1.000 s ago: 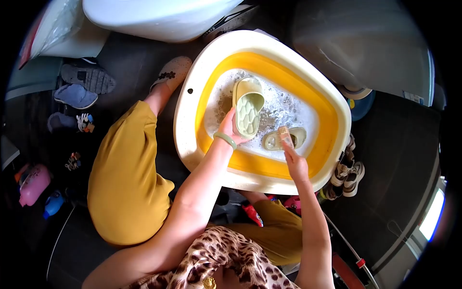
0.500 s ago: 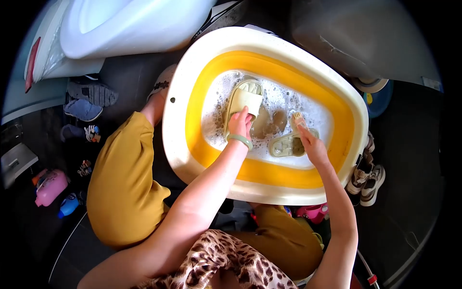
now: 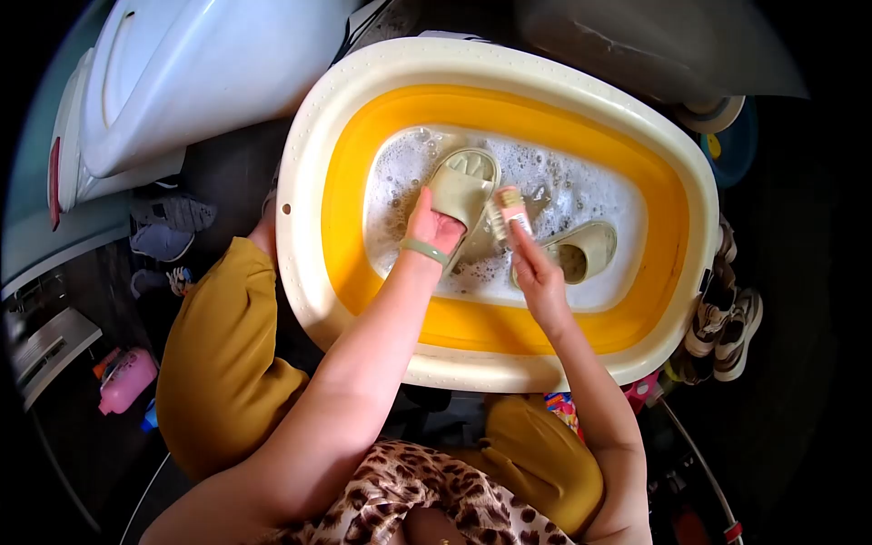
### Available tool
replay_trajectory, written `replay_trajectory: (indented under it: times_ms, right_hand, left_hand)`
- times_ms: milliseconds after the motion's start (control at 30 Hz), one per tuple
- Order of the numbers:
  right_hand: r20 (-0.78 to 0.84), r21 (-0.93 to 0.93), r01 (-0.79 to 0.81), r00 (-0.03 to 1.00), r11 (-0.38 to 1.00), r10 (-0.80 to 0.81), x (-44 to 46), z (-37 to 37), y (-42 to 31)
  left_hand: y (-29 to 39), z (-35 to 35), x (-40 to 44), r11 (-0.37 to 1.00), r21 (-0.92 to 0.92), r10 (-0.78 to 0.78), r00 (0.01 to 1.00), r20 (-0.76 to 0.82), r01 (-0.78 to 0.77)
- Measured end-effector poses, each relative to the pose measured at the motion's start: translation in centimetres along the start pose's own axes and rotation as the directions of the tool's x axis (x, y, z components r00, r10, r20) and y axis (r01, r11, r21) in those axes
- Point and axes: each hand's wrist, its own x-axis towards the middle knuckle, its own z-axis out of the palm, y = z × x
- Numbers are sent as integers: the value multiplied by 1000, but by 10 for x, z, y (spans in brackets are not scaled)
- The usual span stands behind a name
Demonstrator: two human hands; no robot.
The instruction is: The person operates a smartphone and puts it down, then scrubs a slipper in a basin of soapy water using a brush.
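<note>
My left hand (image 3: 436, 224) grips a pale green slide slipper (image 3: 463, 183) at its strap, with part of the hand under the strap opening. The slipper is tilted, toe toward the back, above soapy water (image 3: 531, 168). Closed round the handle of a small scrub brush (image 3: 515, 209), my right hand (image 3: 542, 282) is just right of that slipper. The bristles face the slipper's side; whether they touch it I cannot tell. A second green slipper (image 3: 592, 247) lies in the suds to the right, partly behind my right hand.
A cream and yellow wash tub (image 3: 304, 145) surrounds the water. Sneakers (image 3: 738, 334) stand beyond its right side, grey slippers (image 3: 168, 227) to the left. A pink bottle (image 3: 127, 381) is at the lower left, a white toilet (image 3: 209, 82) at the upper left.
The brush has moved left, from over the second slipper to beside the held one. The held slipper has been turned and tilted. The second slipper now lies farther right, at another angle.
</note>
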Motion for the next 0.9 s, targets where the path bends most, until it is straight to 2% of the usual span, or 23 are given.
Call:
replay_trajectory:
  times_ms: [33,100,133,167,200,233,267,300,367,433,500,600,633,700,733,767,833,900]
  right_hand:
    - [-1,5,-5,1000,1000,5,-1,7,1]
    - [57,-145,259,966,955,-254,4,22,-3]
    - [52,-175,274,962,945,-270,9,24,-6]
    - [51,-170,273,962,947,-268,23,21,-19]
    - [86,-235,77,995,969,-59,40,17,-32]
    - [104,-306,-119,982,945,158,53,16,-37]
    - [24,-227,-4,1000,974,10,63,19,-24]
    - [11,-229,-4,1000,973,7,59,19,-24]
    - [100,-212,157,985,965,-138,37,29,-25]
    - [121,-155,266,961,951,-249,-1,47,-22]
    - [189,-315,219,968,923,-165,-3,46,-20]
    - [-1,-311,232,970,921,-245,60,25,-23]
    - [-13,-358,172,982,918,-189,76,20,-28]
    - [69,-311,237,971,920,-227,60,27,-32]
    - [50,-285,251,968,925,-247,44,37,-21]
    - [52,-262,205,979,943,-199,27,38,-29]
    - [212,-268,226,962,936,-172,1,34,-18]
    - [223,-291,217,962,932,-154,-8,35,-20]
  left_hand:
    - [1,-1,-6,1000,5,-3,1000,-4,3]
    - [1,-3,-12,997,2,-72,997,-15,72]
    - [1,-1,-11,998,-4,-70,997,-29,70]
    - [-1,1,-6,998,0,-69,997,-33,69]
    - [-4,3,-1,999,35,-17,984,-176,24]
    - [-6,4,2,997,79,36,949,-313,-12]
    - [-6,-8,12,997,70,54,957,-283,-36]
    - [-3,-7,16,997,74,51,961,-272,-32]
    - [7,-8,21,999,-53,-17,958,-285,1]
    - [15,-5,22,999,-37,-42,955,-295,32]
    - [19,-9,17,997,-24,-72,938,-340,67]
    - [18,-5,20,997,-77,-49,936,-348,23]
    - [21,-2,23,992,-124,-52,937,-346,10]
    - [26,-4,34,994,-112,-38,951,-308,3]
    - [27,-5,29,998,-61,-23,943,-333,3]
    - [27,-7,25,1000,-12,-8,931,-364,4]
    - [29,-8,26,999,-37,-23,909,-417,9]
    - [31,-10,28,999,45,7,906,-424,13]
